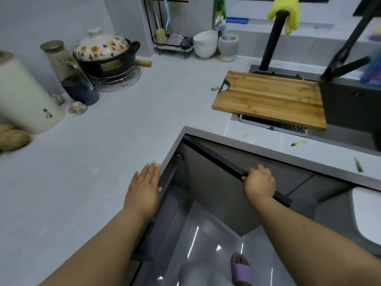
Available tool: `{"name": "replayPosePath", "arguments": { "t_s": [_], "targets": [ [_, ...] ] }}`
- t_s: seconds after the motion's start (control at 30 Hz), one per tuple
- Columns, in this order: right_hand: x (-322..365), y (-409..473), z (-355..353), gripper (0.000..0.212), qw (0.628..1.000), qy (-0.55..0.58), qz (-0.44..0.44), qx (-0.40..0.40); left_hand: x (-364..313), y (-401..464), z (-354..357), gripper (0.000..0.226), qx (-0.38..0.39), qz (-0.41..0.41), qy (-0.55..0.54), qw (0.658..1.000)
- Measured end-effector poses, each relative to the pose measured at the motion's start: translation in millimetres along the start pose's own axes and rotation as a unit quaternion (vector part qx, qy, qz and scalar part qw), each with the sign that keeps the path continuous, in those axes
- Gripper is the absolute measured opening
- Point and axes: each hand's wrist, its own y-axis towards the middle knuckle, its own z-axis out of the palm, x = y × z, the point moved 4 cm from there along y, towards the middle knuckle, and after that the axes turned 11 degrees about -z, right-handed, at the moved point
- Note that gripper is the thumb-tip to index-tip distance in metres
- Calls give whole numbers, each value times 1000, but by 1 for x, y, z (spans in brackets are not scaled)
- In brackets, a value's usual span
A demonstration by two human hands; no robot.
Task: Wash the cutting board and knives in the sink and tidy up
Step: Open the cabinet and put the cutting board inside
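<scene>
A wooden cutting board (270, 99) lies flat across the left part of the dark sink (350, 108), over a rack. No knife shows in view. My left hand (145, 187) rests flat, fingers straight, on the white counter (107, 141) at its inner corner edge. My right hand (259, 182) grips the black top edge of a grey cabinet door (218, 186), which stands swung open below the counter. A black faucet (272, 38) rises behind the board with a yellow glove (286, 11) draped over it.
Green vegetable scraps (298, 143) lie on the counter in front of the sink. At back left stand a floral-lidded pot (103, 52), a glass jar (66, 67), a white appliance (24, 96), garlic (77, 108). A utensil rack (169, 38), bowl (205, 44) and mortar (227, 46) sit at the back.
</scene>
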Motion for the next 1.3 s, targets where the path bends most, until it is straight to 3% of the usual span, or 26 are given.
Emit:
{"name": "replayPosePath", "arguments": {
  "t_s": [0.17, 0.27, 0.37, 0.5, 0.57, 0.67, 0.7, 0.8, 0.9, 1.0, 1.1, 1.3],
  "targets": [
    [-7, 14, -3, 47, 998, -36, -33, 29, 3, -1, 6, 66, -14, -15, 55, 998],
    [-6, 23, -11, 39, 999, -11, -11, 30, -2, -2, 3, 68, -11, -31, 55, 998],
    [-7, 40, -29, 34, 989, 142, 29, -30, -19, 12, -10, 66, 3, -54, 33, 998],
    [-14, 73, -57, 18, 926, 353, 104, -77, -63, 47, -34, 60, -15, -22, -4, 1000],
    [-21, 91, -72, 5, 852, 488, 169, -89, -92, 61, -47, 58, -20, 2, -36, 999],
    [-25, 117, -89, 21, 620, 739, 249, -89, -134, 84, -59, 59, -10, 39, -56, 998],
    [-29, 125, -91, 34, 573, 765, 280, -88, -147, 90, -63, 59, -11, 49, -69, 996],
    [-32, 148, -99, 60, 459, 827, 317, -69, -178, 107, -72, 57, -14, 73, -106, 992],
    [-33, 163, -104, 63, 396, 845, 353, -71, -199, 117, -77, 55, -12, 88, -135, 987],
    [-29, 170, -107, 64, 366, 845, 386, -61, -211, 127, -79, 54, -1, 81, -161, 984],
    [-27, 175, -103, 65, 362, 838, 406, -41, -215, 135, -82, 52, -1, 63, -179, 982],
    [-31, 193, -94, 59, 441, 817, 370, -21, -211, 142, -79, 45, -1, 30, -218, 976]
  ]
}}
